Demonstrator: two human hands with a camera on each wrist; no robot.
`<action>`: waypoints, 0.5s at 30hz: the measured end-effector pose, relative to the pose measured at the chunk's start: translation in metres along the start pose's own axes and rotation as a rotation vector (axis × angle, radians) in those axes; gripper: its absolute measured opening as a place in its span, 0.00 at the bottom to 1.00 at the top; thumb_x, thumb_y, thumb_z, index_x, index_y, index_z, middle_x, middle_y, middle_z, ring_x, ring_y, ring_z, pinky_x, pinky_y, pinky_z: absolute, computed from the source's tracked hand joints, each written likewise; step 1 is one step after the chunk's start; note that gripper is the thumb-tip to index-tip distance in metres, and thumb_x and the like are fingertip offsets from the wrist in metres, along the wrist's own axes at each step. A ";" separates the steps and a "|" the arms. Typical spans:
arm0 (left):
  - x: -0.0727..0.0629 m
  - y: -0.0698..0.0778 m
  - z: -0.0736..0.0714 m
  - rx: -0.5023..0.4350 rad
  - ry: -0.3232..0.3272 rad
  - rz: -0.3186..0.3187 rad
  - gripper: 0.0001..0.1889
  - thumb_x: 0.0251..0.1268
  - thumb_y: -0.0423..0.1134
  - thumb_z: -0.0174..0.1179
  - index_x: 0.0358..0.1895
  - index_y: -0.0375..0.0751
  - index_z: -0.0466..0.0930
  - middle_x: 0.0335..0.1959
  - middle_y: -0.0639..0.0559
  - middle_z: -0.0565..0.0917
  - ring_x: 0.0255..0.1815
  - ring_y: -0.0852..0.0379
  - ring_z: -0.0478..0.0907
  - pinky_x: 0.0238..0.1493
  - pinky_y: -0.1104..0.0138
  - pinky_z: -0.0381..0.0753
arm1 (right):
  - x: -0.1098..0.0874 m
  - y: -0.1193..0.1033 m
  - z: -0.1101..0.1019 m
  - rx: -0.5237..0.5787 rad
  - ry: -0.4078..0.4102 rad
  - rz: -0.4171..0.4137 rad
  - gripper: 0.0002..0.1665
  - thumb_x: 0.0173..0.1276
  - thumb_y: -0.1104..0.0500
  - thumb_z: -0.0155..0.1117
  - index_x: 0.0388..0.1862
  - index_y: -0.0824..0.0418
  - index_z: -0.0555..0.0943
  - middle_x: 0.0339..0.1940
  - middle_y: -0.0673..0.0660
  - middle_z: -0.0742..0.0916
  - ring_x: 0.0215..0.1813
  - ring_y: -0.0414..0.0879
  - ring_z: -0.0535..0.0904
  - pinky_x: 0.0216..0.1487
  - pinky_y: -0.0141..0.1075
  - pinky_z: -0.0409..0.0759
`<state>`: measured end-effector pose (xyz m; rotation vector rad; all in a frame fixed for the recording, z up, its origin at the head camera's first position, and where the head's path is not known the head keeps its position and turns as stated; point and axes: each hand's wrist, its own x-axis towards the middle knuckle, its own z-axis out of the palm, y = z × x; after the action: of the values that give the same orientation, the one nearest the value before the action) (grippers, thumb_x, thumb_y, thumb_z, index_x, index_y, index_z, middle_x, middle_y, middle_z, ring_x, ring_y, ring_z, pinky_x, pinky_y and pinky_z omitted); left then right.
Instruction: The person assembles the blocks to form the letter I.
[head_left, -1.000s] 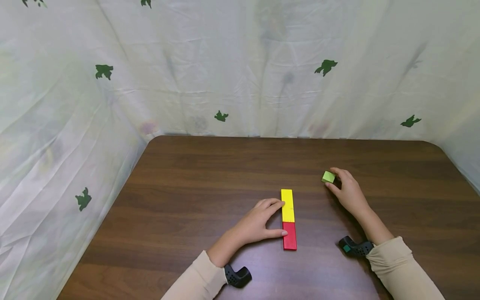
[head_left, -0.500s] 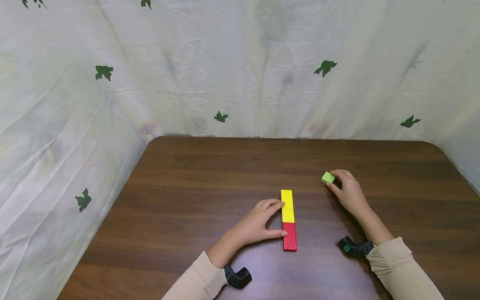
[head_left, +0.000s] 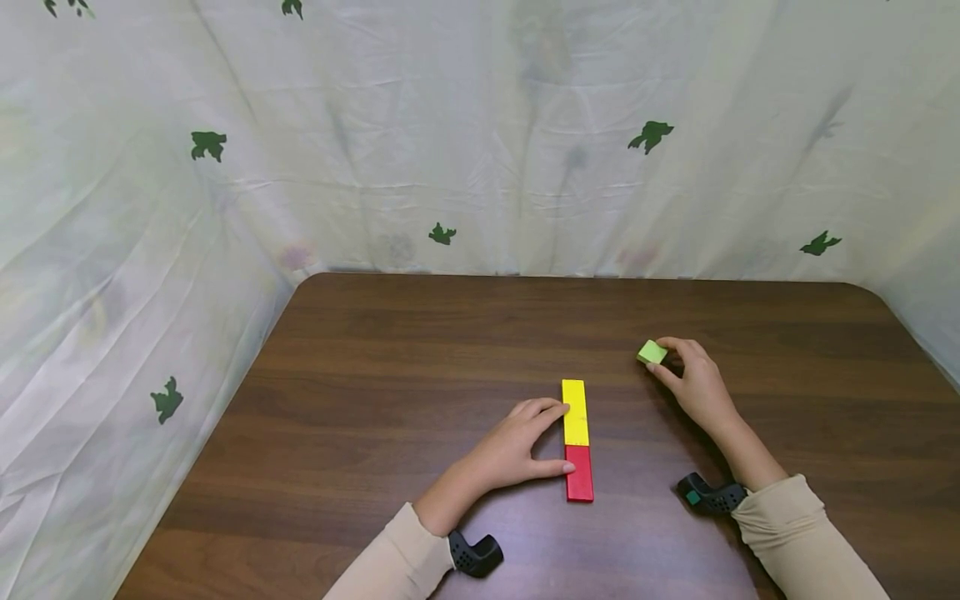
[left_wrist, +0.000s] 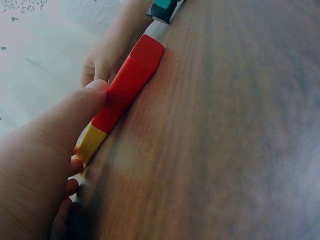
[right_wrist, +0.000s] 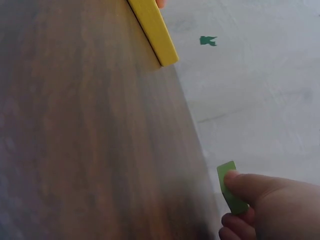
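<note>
A yellow block (head_left: 575, 412) and a red block (head_left: 579, 473) lie end to end in one line, the yellow on the far side. My left hand (head_left: 517, 446) rests at their left side, thumb tip on the red block and a fingertip on the yellow one, with the fingers spread between. In the left wrist view the thumb (left_wrist: 96, 86) touches the red block's side. Farther off to the right, a small light green block (head_left: 652, 352) is pinched between the thumb and fingers of my right hand (head_left: 699, 383). The right wrist view shows the thumb pressed to the green block (right_wrist: 231, 192).
The brown wooden table (head_left: 405, 358) has a far edge against a pale curtain (head_left: 480, 150) with green leaf shapes. Black cameras are strapped to both wrists, the left camera (head_left: 477, 555) and the right camera (head_left: 708, 493) standing close above the table.
The green block has turned and shifted slightly left in my right hand's fingers. My left hand and the yellow and red blocks have stayed in place.
</note>
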<state>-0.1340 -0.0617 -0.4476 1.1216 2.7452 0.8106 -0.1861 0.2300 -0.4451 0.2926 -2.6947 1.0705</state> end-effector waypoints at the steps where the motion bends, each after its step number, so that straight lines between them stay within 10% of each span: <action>1: 0.000 0.000 0.000 0.000 0.000 0.000 0.39 0.52 0.61 0.57 0.65 0.46 0.60 0.61 0.53 0.64 0.61 0.56 0.59 0.59 0.65 0.62 | 0.000 0.000 0.000 0.003 0.002 -0.006 0.23 0.62 0.61 0.60 0.53 0.71 0.70 0.46 0.67 0.72 0.45 0.59 0.72 0.43 0.52 0.72; 15: 0.000 0.001 -0.001 0.000 0.002 -0.007 0.39 0.52 0.61 0.58 0.65 0.46 0.61 0.61 0.53 0.64 0.61 0.57 0.59 0.58 0.65 0.62 | 0.001 -0.005 0.004 0.055 0.056 -0.089 0.21 0.59 0.64 0.63 0.51 0.70 0.72 0.44 0.64 0.74 0.43 0.56 0.72 0.44 0.50 0.72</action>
<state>-0.1333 -0.0618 -0.4458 1.1114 2.7491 0.8110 -0.1862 0.2242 -0.4444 0.3823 -2.5807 1.1120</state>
